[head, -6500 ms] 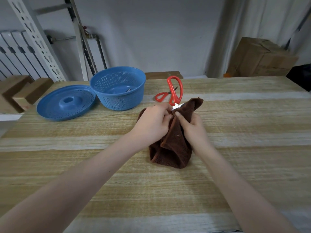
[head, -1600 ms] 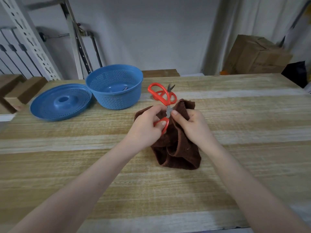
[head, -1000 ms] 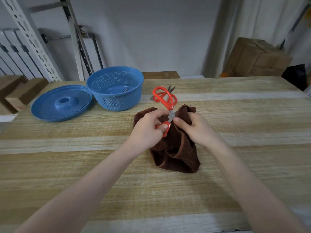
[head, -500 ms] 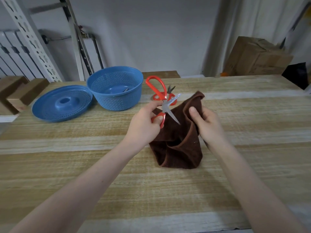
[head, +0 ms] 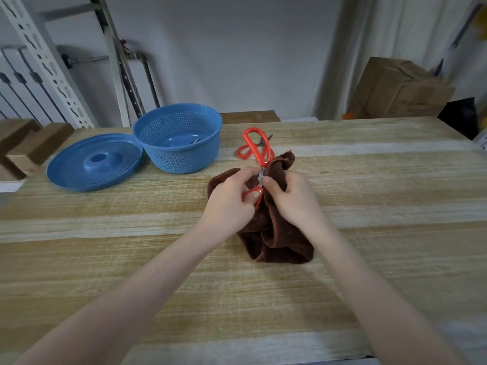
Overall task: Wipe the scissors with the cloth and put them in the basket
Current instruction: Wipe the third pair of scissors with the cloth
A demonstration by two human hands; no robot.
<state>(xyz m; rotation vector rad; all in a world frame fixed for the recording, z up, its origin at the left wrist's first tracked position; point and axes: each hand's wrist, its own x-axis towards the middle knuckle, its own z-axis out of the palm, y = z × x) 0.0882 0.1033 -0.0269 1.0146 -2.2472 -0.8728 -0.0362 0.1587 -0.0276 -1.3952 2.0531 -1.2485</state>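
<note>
Left grip (head: 232,200) curls round the lower red handle of the scissors (head: 261,160). Right grip (head: 290,198) pinches the brown cloth (head: 279,241) around their blades, over the middle of the worktop (head: 369,206). A blue lid (head: 95,164) lies far left, with the blue basket (head: 181,159) just beside it. The cloth's lower end rests on the worktop. Another red pair (head: 242,153) lies just behind.

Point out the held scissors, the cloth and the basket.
held scissors (head: 259,159): head view, upper red handle loop.
brown cloth (head: 282,243): head view, lower fold.
blue basket (head: 181,160): head view, front wall.
</note>
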